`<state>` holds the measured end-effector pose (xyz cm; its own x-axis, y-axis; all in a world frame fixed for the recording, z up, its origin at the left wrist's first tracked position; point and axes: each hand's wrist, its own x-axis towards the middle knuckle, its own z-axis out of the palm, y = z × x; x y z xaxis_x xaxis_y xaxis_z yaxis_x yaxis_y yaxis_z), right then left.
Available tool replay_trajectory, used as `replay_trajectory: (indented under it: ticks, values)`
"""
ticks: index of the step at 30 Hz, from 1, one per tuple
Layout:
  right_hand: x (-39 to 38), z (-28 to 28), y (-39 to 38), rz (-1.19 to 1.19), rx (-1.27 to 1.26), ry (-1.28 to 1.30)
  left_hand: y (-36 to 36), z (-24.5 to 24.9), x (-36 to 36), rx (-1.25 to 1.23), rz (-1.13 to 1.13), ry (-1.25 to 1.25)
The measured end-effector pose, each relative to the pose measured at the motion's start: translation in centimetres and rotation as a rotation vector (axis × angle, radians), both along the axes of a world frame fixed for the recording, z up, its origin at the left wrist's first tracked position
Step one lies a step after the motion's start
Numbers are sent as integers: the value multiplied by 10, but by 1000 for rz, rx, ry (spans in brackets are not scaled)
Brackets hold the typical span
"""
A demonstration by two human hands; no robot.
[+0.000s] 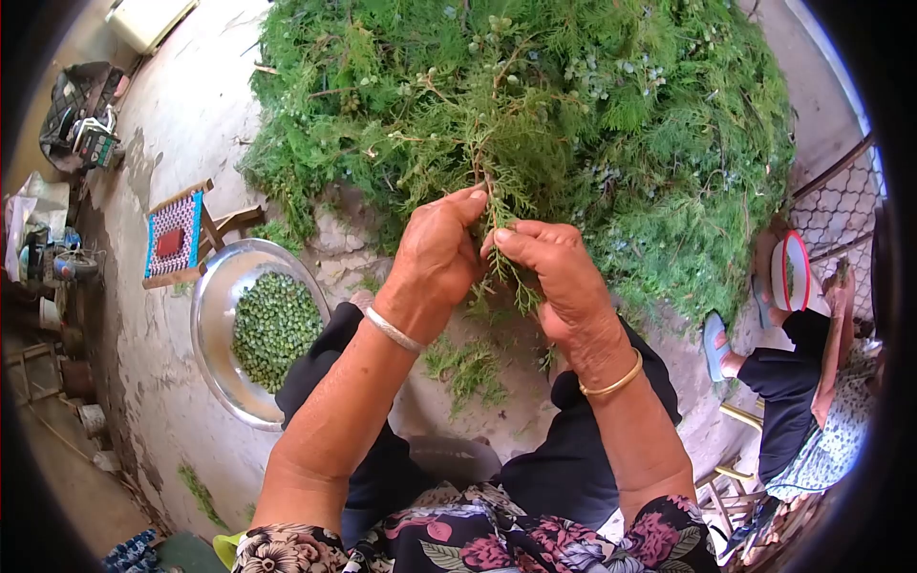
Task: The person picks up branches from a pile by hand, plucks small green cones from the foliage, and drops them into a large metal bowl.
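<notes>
My left hand (441, 246) is closed around the stem of a leafy evergreen sprig (482, 143), which points up and away from me. Beside it, my right hand (546, 263) pinches the sprig's lower foliage between thumb and forefinger. Small round green cones dot the sprig's upper part. Just beyond my hands rises a big heap of cut evergreen branches (669, 162), with pale bluish cones among the leaves. To my left, a wide metal basin (212, 329) holds many loose green cones (275, 329).
A small folding stool (177, 234) with a woven seat stands behind the basin. At the right, another person (802, 401) sits with a red-rimmed white bowl (791, 272) near their hand. Loose sprigs (466, 371) lie on the concrete floor between my legs. Machinery (95, 143) lines the left wall.
</notes>
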<state>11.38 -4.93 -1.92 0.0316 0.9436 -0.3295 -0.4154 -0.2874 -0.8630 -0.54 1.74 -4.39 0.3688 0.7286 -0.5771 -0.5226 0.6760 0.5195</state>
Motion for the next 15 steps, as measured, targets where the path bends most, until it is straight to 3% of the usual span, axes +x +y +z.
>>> replay_trajectory:
  ticks: [3,9,15]
  values:
    - [5,-3,1,49,-8,-11,-6,32,5,-18,3,76]
    - [3,-2,-1,32,1,-57,-5,29,5,-59,13,-47]
    - [1,-3,-2,38,-18,-77,-2,5,8,55,62,34]
